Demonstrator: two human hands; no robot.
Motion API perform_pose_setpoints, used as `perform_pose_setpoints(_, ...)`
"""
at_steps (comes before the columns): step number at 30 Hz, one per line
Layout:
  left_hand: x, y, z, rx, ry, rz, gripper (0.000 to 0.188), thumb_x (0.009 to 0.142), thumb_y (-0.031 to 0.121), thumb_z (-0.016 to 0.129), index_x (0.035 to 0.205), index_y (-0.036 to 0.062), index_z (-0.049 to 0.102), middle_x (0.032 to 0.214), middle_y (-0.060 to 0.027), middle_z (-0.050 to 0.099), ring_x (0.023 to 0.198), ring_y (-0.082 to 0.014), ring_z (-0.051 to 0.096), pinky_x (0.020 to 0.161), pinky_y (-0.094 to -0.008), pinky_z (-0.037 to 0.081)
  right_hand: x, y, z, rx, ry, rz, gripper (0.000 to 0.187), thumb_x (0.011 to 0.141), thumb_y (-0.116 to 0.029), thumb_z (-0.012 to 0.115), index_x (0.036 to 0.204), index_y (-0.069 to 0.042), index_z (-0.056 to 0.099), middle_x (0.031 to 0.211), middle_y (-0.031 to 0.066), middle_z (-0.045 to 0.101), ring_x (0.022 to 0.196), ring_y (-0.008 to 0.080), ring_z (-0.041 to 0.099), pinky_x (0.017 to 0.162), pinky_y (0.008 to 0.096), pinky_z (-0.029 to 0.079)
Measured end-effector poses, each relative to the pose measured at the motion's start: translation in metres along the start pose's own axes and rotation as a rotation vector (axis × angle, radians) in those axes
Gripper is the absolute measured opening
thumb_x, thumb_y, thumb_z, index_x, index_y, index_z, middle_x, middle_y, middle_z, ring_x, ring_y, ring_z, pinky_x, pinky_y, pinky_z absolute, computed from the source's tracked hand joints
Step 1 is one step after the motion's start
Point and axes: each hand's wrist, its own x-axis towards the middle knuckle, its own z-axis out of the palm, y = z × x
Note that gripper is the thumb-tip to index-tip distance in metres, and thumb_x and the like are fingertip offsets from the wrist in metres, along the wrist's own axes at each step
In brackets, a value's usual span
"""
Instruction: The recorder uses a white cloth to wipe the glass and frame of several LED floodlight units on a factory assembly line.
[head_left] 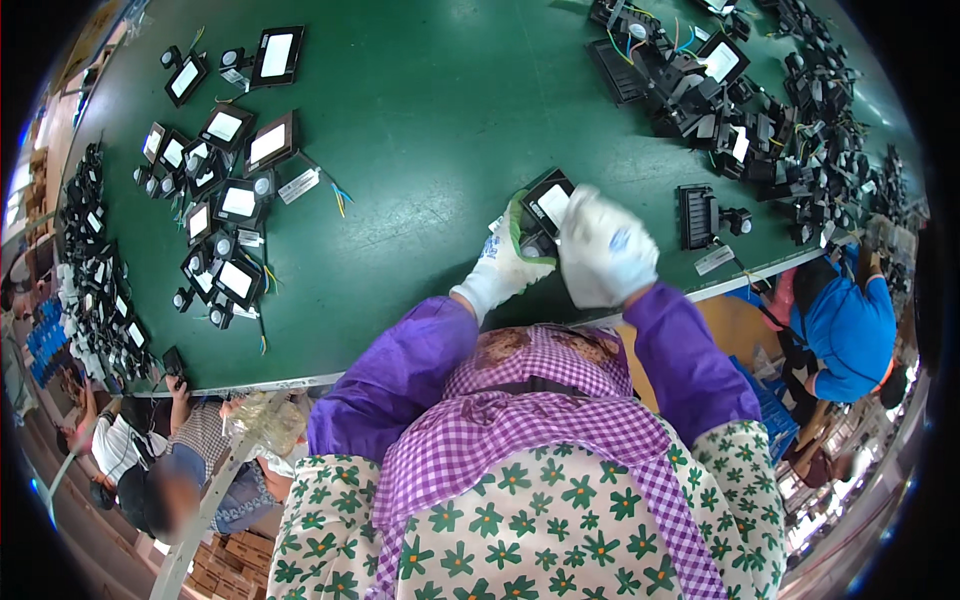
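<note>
A small black floodlight with a white panel is tilted up above the green table, right in front of me. My left hand, in a white glove with green on the thumb side, grips its left and lower edge. Over the panel's right side is my right hand, also in a white glove. Its fingers look curled and are blurred by motion; what they may hold is hidden. A dark part of the lamp shows between the two hands. To the right of my hands lies another floodlight, showing its ribbed back.
Several floodlights with round sensors and loose wires lie on the left of the green table. A large heap of black floodlights covers the right. More lie along the left rim. People sit at both sides.
</note>
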Motion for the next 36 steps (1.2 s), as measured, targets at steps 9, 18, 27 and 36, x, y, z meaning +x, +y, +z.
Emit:
perform_pose_setpoints(9, 0.000, -0.014, -0.004, -0.058, -0.075, -0.122, 0.100, 0.070, 0.009, 0.079, 0.154, 0.0150, 0.024, 0.112, -0.0102, 0.063, 0.066, -0.0138, 0.060, 0.046, -0.0280, 0.050, 0.011, -0.030, 0.011, -0.091, 0.085, -0.289, 0.017, 0.090, -0.022, 0.058, 0.102, -0.010, 0.060, 0.092, 0.0149, 0.065, 0.087, 0.0342, 0.065, 0.076, 0.0453, 0.053)
perform_pose_setpoints(18, -0.016, -0.027, -0.053, -0.108, -0.028, -0.344, 0.104, 0.071, 0.014, 0.083, 0.155, 0.0103, 0.022, 0.091, -0.0058, 0.063, 0.060, -0.0122, 0.057, 0.048, -0.0268, 0.048, 0.093, 0.006, 0.009, 0.180, 0.191, 0.147, 0.035, 0.095, -0.038, 0.053, 0.116, -0.010, 0.058, 0.109, 0.0170, 0.067, 0.102, 0.0389, 0.063, 0.088, 0.0495, 0.050)
perform_pose_setpoints(27, 0.027, 0.099, -0.108, 0.980, 0.472, 0.497, 0.066, 0.077, 0.018, 0.075, 0.138, 0.0111, 0.052, 0.128, -0.0155, 0.060, 0.118, -0.0344, 0.055, 0.101, -0.0437, 0.045, -0.026, 0.049, 0.024, 0.509, 0.427, 0.385, 0.025, 0.092, -0.026, 0.062, 0.102, -0.004, 0.062, 0.095, 0.0202, 0.067, 0.091, 0.0409, 0.064, 0.079, 0.0455, 0.051)
perform_pose_setpoints(36, 0.252, 0.178, 0.017, 1.241, -0.018, 0.666, 0.037, 0.084, 0.014, 0.061, 0.121, 0.0122, 0.063, 0.122, -0.0108, 0.060, 0.118, -0.0332, 0.054, 0.097, -0.0469, 0.047, -0.035, 0.042, 0.034, 0.274, 0.333, 0.264, 0.022, 0.087, -0.024, 0.062, 0.099, -0.005, 0.061, 0.092, 0.0170, 0.066, 0.085, 0.0403, 0.064, 0.074, 0.0489, 0.051)
